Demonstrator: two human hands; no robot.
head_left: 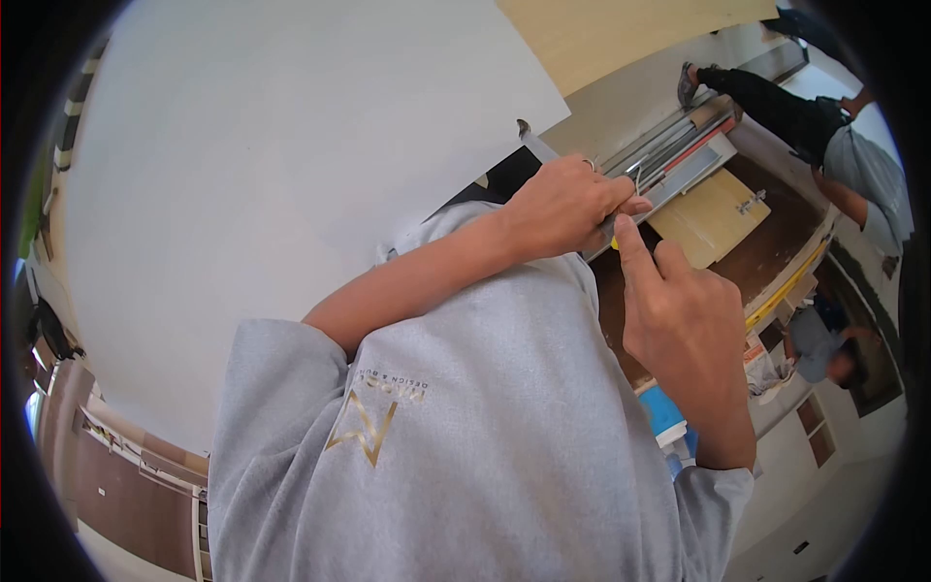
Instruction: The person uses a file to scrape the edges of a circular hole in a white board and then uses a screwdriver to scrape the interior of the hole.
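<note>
1. Head view, the hands: the left hand [567,206] sits just right of centre. It is closed in a firm fist around a thin grey metal strip [539,145], which sticks out of the fist toward 11 o'clock.
2. The right hand [684,315] lies at 4 o'clock from the left hand, close beside it. Its forefinger is straight and the tip touches the strip's lower end, where a small yellow part shows. The other fingers are loosely curled and grip nothing.
3. The strip may be a blade or a ruler. The fist covers its middle, so I cannot tell which.
4. In the way: the person's own grey shirt [465,466] fills the lower middle of the view and hides whatever lies under the forearms.
5. Around: a large white board [272,145] spreads from 9 to 12 o'clock, with a pale plywood sheet [621,39] at 12 o'clock beyond it.
6. A bundle of metal rails [679,155] lies at 1 o'clock from the left hand, and a tan board offcut [710,218] lies just below the rails on a dark brown surface [776,242].
7. Two other people are at the right edge, one standing at 2 o'clock [815,121] and one bent low at 4 o'clock [824,349].
</note>
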